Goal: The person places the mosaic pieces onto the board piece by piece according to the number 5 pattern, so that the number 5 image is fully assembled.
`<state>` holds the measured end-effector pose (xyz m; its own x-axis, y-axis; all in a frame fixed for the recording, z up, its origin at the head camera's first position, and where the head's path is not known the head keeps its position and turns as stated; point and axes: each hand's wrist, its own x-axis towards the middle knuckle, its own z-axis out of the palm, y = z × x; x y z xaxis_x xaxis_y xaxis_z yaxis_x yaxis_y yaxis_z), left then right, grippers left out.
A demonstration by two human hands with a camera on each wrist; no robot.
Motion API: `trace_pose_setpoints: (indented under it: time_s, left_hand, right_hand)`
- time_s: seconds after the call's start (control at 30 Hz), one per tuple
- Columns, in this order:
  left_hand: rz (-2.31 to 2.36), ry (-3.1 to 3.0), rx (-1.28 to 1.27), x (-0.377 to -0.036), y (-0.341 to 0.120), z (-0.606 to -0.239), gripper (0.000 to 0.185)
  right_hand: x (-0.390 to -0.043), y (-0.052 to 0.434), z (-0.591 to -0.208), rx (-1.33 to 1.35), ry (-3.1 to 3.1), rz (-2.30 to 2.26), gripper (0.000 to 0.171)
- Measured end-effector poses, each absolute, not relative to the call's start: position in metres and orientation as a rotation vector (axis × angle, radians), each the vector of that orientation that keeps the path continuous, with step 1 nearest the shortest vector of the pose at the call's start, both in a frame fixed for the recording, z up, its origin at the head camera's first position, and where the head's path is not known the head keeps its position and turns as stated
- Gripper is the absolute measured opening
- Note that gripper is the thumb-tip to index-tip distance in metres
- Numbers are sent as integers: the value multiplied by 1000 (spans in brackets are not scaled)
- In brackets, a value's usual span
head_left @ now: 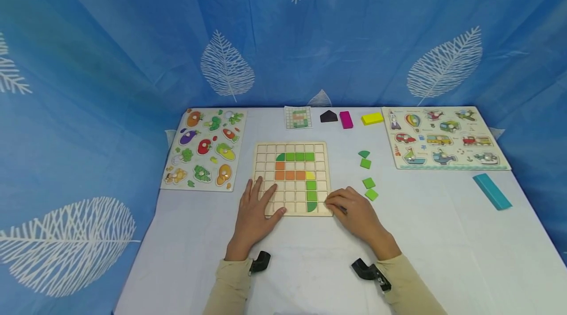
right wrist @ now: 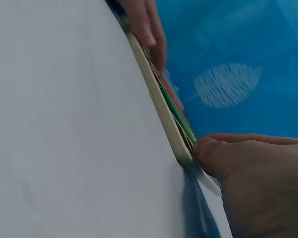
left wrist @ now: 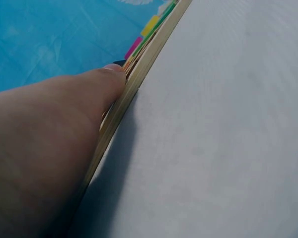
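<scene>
The grid board (head_left: 292, 177) is sitting flat at the middle of the white table (head_left: 443, 236), and both hands are on it. The left hand (head_left: 254, 209) is lying with fingers spread and straight across the board's near left corner, pressing down rather than gripping, the thumb reaching along the front edge. The right hand (head_left: 354, 211) is meeting the near right corner, fingers curled in against the edge (the wrist view is showing a fingertip right up against the corner, but whether it is truly pinching the wood I cannot tell). On the board, green tiles (head_left: 301, 156) are running along the upper row and down the right side, with orange tiles (head_left: 290, 175) in between. Loose green pieces (head_left: 368, 183) are lying just to the right of the board. A vegetable puzzle (head_left: 205, 150) is lying to the left, a vehicle puzzle (head_left: 443, 138) to the right, and a teal block (head_left: 491, 191) is resting near the right edge.
</scene>
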<state>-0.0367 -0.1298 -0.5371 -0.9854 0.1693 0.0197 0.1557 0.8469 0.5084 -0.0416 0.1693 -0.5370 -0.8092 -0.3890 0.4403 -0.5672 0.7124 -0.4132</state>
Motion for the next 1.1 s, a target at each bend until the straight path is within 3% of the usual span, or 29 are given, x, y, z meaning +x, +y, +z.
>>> trace_pose_setpoints:
  time_s: [0.27,0.43,0.83,1.1]
  left_hand:
    - [850,3013,297,-36,-129,-533,68]
    - [852,3015,294,-35,-129,-533,68]
    - [848,2993,284,-37,-129,-535,69]
    - [848,3000,284,-35,-128,-534,69]
  right_hand:
    - [-32,229,-535,314,-2686,767,15]
    - [-28,252,-535,177,-2742,789,24]
    - [-28,254,-537,159,-2726,765,19]
    - [-34,230,-539,350,-2645,804,21]
